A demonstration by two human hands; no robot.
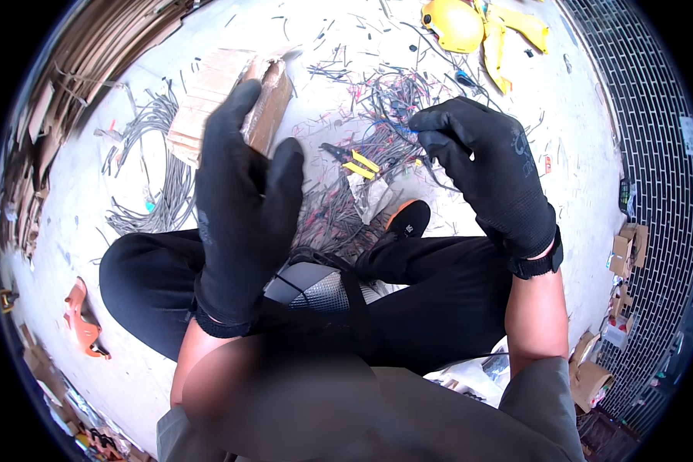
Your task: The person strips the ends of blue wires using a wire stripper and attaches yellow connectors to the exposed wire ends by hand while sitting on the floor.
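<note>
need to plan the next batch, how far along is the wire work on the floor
Looks partway. Done: many short cut wire bits litter the floor by the yellow-handled pliers. In hand: the right hand pinches a thin wire; the left hand is raised, seemingly empty. Left: a bundle of grey cables lies uncut.

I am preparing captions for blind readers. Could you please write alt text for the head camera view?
A seated person raises two black-gloved hands: the left hand open and empty, the right hand pinching a thin wire. Below them on the pale floor lie a pile of cut wires, yellow-handled pliers, a cardboard box and a yellow hard hat.
</note>
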